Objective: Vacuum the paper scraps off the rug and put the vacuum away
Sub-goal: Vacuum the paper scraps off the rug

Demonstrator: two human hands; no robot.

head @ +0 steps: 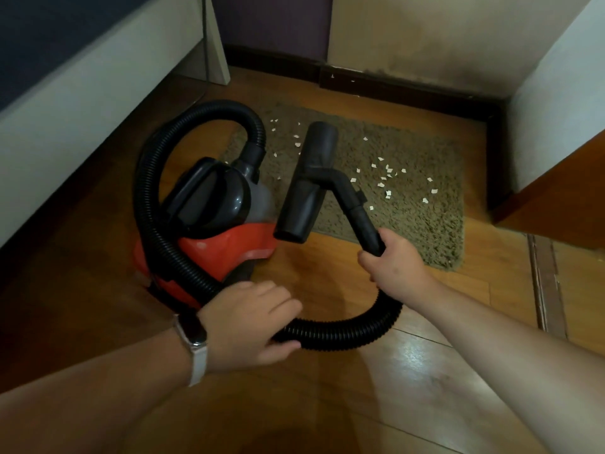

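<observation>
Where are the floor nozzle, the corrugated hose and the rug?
floor nozzle [303, 196]: head view, middle of its body.
corrugated hose [343, 336]: head view, its lowest bend.
rug [425, 234]: head view, bare pile near its right edge.

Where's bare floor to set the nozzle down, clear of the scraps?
Bare floor lies between the rug's near edge, the vacuum and the hose loop, and right of the right hand. The rug's near right corner is scrap-free. Crowded: scraps across the rug's middle; vacuum on the left.
</observation>
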